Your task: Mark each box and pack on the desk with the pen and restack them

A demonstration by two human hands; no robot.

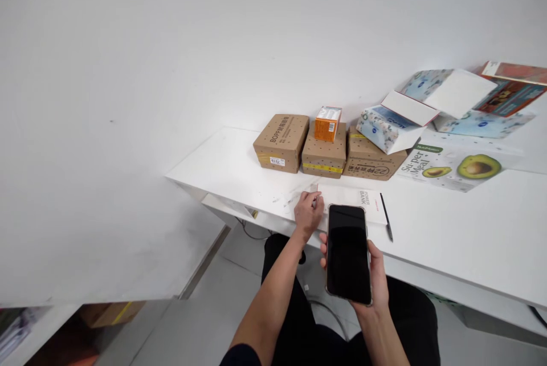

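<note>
My right hand (376, 283) holds a black smartphone (347, 252) in a clear case. Its dark screen faces up at me, with my thumb on the right edge and fingertips showing on the left. My left hand (308, 215) is closed at the left end of a flat white power bank box (350, 195), its fingers curled against that end. Exactly how they grip it is partly hidden. The box lies on the white table (448, 223), and the phone covers some of its near side. A black pen (387, 218) rests along the box's right end.
Brown cartons (280, 143) line the wall, with a small orange box (327, 123) on the middle one. To the right are stacked blue-and-white boxes (393, 126), a red box (510, 92) and an avocado-printed box (455, 166). The table's front edge runs just beyond my knees.
</note>
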